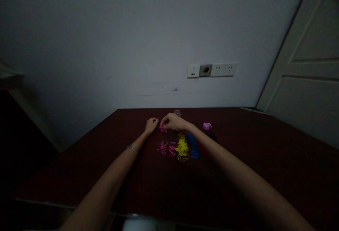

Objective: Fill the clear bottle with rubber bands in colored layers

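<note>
My right hand [172, 121] reaches across to the middle of the table, its fingers pinched at some pink bands [162, 129]. Just left of it, my left hand [152, 125] rests on the table with fingers curled; what it holds, if anything, is too small to tell. Nearer to me lie loose pink bands [162, 147], a short column of pink bands [172, 148], a yellow pile [182, 146] and a blue pile [192, 147]. Something red shows faintly beside my right forearm.
A clear jar [177, 112] stands behind my right hand. To the right are a pink-lidded item [207, 126] and a dark object [212, 136]. The dark red table [106, 146] meets a wall with sockets [212, 70]. A white object [148, 224] shows at the bottom edge.
</note>
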Tool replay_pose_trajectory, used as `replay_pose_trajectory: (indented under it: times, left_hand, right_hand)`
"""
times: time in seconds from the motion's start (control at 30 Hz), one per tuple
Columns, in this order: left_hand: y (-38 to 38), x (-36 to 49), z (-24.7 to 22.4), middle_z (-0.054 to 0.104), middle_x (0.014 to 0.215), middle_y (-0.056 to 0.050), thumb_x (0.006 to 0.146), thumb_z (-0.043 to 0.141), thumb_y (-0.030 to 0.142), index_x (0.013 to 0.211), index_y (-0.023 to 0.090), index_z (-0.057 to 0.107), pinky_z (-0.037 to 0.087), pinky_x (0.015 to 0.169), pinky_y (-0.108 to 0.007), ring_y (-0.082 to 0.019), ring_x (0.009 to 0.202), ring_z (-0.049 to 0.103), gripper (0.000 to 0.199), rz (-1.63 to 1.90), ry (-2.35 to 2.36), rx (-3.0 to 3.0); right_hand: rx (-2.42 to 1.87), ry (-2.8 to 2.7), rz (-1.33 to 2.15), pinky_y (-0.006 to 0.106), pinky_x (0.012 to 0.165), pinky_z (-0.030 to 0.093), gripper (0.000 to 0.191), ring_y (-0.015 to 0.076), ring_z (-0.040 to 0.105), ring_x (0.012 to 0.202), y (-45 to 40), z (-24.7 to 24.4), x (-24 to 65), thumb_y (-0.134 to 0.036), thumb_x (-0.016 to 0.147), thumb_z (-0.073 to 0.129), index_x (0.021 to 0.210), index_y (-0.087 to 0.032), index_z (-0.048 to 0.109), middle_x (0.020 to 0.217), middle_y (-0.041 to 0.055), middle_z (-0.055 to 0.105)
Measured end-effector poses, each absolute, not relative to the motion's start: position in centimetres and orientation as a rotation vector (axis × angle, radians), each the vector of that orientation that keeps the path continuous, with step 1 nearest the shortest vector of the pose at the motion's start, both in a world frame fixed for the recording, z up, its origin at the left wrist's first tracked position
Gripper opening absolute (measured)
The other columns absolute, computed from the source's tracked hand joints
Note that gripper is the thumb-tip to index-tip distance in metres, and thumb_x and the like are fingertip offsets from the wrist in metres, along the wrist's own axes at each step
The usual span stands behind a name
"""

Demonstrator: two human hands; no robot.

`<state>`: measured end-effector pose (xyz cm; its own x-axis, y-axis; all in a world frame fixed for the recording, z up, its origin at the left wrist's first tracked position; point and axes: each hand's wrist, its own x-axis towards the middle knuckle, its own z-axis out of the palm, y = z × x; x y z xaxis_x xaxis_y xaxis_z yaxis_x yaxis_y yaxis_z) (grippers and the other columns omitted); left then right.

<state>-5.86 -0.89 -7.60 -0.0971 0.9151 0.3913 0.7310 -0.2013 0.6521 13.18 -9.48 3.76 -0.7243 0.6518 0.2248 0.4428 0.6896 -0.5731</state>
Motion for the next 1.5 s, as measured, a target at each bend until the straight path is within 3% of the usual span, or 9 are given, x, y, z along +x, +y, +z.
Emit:
replay_pose_trajectory:
  times: [0.3,0.67,1.5]
  left_hand:
    - [-1.2,-5.6,-7.3,0.057,0.054,-0.002,0.08,0.045,0.034,0.075,0.013,0.067,0.036,0.057,-0.021,-0.013,0.055,0.052,0.031,1.167,1.838,1.903]
    - [-0.8,-5.7,-7.5,0.058,0.055,-0.002,0.081,0.044,0.034,0.077,0.013,0.067,0.036,0.056,-0.021,-0.012,0.054,0.051,0.031,1.129,1.867,1.903]
    - [-0.8,-5.7,-7.6,0.06,0.057,-0.003,0.081,0.045,0.033,0.077,0.013,0.068,0.035,0.056,-0.021,-0.013,0.056,0.053,0.031,1.132,1.858,1.941]
  right_hand:
    - [-0.95,-2.219,0.706,0.021,0.058,0.044,0.021,0.0111,0.057,0.061,-5.3,8.2,16.1,-0.01,0.064,0.056,0.081,-0.007,0.07,0.069,0.0061,0.067]
    - [-1.124,-2.229,0.42,0.021,0.059,0.042,0.022,0.0114,0.057,0.064,-3.5,7.1,18.0,-0.01,0.067,0.057,0.084,-0.006,0.07,0.075,0.0089,0.068]
    - [-1.122,-2.285,0.446,0.021,0.063,0.044,0.025,0.0121,0.059,0.068,-3.3,6.9,18.2,-0.01,0.068,0.058,0.089,-0.006,0.068,0.08,0.0095,0.068]
